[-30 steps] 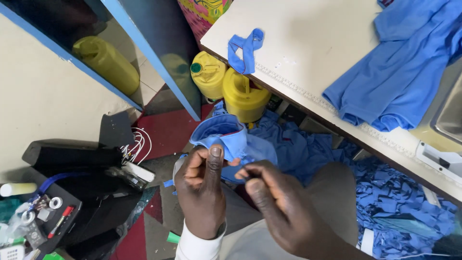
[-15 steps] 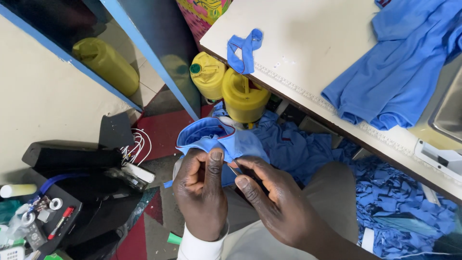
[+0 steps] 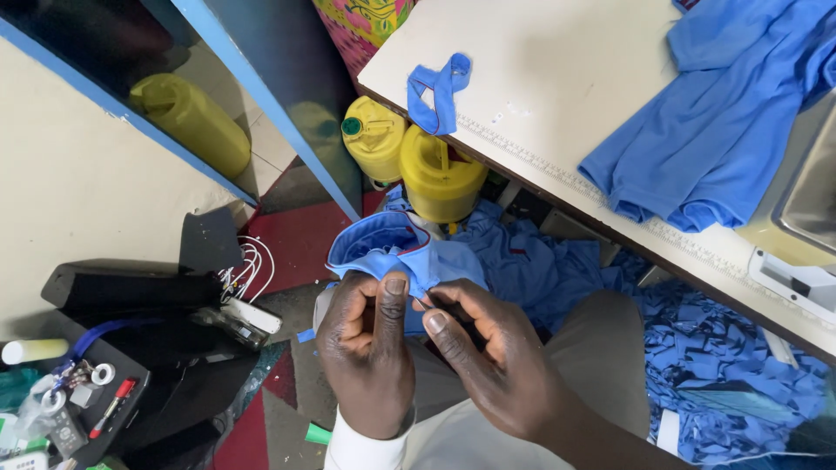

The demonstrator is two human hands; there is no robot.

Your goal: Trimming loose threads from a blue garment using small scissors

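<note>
Head view, looking straight down over the lap; both hands meet at the centre on a small blue collar piece (image 3: 396, 252) with a thin red edge; the left hand (image 3: 366, 348) pinches the fabric, thumb pressed flat on top; the right hand (image 3: 488, 357) closes in just beside it, thumb and forefinger nipped together on something small and dark at the cloth's edge; what that is, too small to tell; so both hands are clamped, side by side, almost touching; the collar piece lies just beyond the fingertips, away from the body, its long curve running left to right across the view; the left hand carries most of it, the right works only its near edge; below it a heap of blue offcuts (image 3: 731, 383) covers the floor; two yellow jerrycans (image 3: 418, 161) stand under the tabletop (image 3: 557, 96); on that tabletop, well apart from the hands, lie a folded blue strip (image 3: 440, 91) and a blue garment (image 3: 723, 130).
</note>
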